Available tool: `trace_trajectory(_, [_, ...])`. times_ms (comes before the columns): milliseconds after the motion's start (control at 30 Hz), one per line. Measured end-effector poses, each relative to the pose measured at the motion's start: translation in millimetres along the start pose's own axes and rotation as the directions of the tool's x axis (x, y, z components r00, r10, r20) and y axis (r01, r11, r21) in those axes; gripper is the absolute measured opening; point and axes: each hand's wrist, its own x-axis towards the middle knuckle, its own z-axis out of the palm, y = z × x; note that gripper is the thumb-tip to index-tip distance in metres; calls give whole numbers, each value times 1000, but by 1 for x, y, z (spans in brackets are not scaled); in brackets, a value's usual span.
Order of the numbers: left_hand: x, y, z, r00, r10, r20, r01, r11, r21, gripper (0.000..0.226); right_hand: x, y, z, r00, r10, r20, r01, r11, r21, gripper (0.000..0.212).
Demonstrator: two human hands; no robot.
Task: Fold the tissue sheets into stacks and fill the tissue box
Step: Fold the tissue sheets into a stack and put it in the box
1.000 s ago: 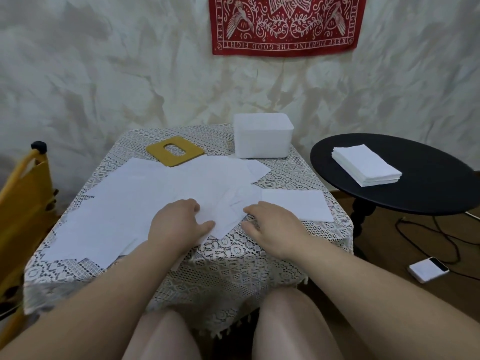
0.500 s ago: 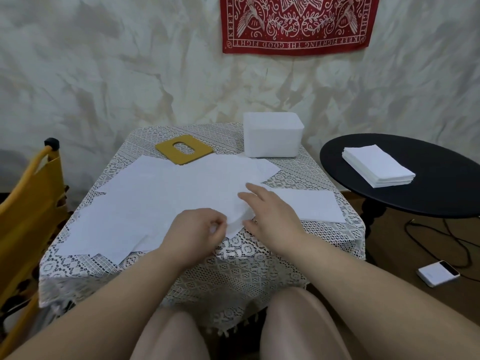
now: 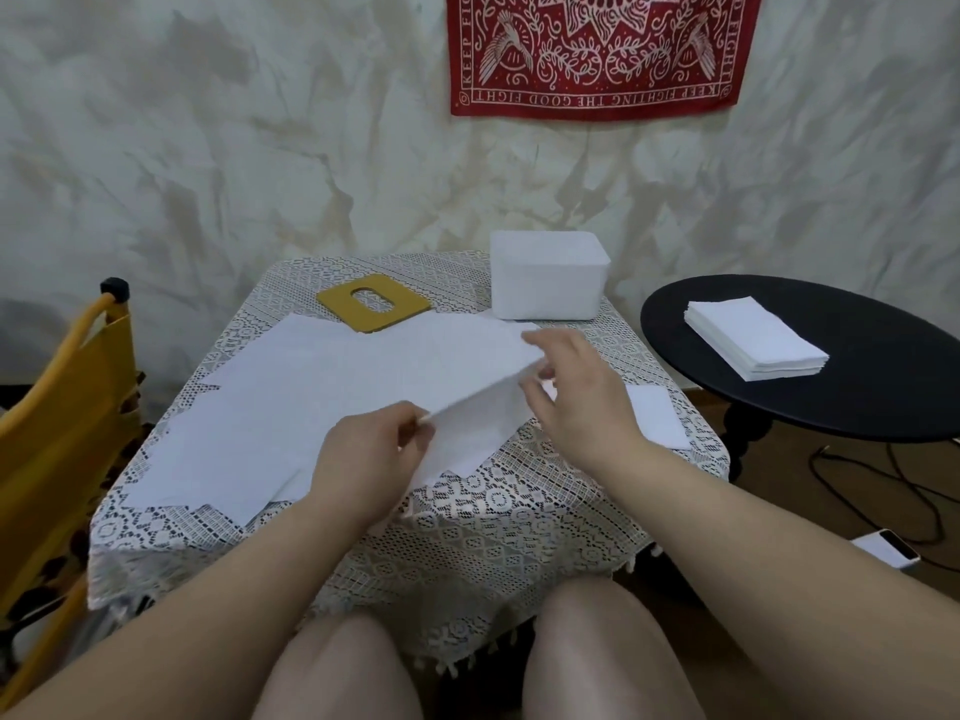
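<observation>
Several loose white tissue sheets (image 3: 291, 407) lie spread over the lace-covered table (image 3: 493, 522). My left hand (image 3: 369, 459) pinches the near corner of one tissue sheet (image 3: 467, 376), and my right hand (image 3: 576, 392) pinches its far right corner, so its near edge is lifted off the pile. The white tissue box (image 3: 548, 280) stands at the table's far edge. Its yellow lid (image 3: 374, 304) with an oval slot lies flat to the left of it. One folded sheet (image 3: 657, 415) lies flat at the table's right edge, partly behind my right wrist.
A round black side table (image 3: 857, 402) at the right carries a stack of folded tissues (image 3: 753, 337). A yellow chair (image 3: 57, 407) stands at the left. A phone (image 3: 888, 553) and black cables (image 3: 852, 475) lie on the floor to the right.
Both hands have risen from the near edge of the pile and taken hold of one sheet. The right hand moved farther back, and the sheet's near edge now lifts off the pile.
</observation>
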Motion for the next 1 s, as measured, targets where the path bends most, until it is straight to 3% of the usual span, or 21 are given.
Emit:
trace_trajectory(100, [11,-3,0,982,-187,-14,185,978,-92,8,0,-6,6,1000,26,10,-26,1000,0,50])
trace_trajectory(200, [15,-6,4,966,-254,42,258,959,-120,44,-9,-3,17,995,-5,100,13,997,-79,40])
trace_trajectory(267, [12,-7,7,972,-234,-9,232,967,-107,64,-12,-1,22,977,3,213,23,992,-122,32])
trace_trajectory(333, [9,-9,10,995,-83,-63,82,997,-9,72,-12,1,27,940,-5,341,71,981,-180,32])
trace_trajectory(433, [12,-7,11,990,99,103,-110,988,105,55,-6,2,30,910,9,415,83,976,-202,35])
trace_trajectory(533, [19,-6,11,965,70,253,-122,973,198,38,-1,6,32,896,54,441,62,968,-243,35])
trace_trajectory(733, [24,-7,12,977,84,198,-141,945,295,26,4,11,36,893,49,448,97,950,-297,32])
trace_trajectory(900, [19,-13,12,998,35,53,-43,987,153,17,7,11,35,938,22,346,116,921,-372,25])
trace_trajectory(1000, [16,-20,10,999,41,-18,-37,987,158,10,11,11,31,962,65,264,26,945,-325,26])
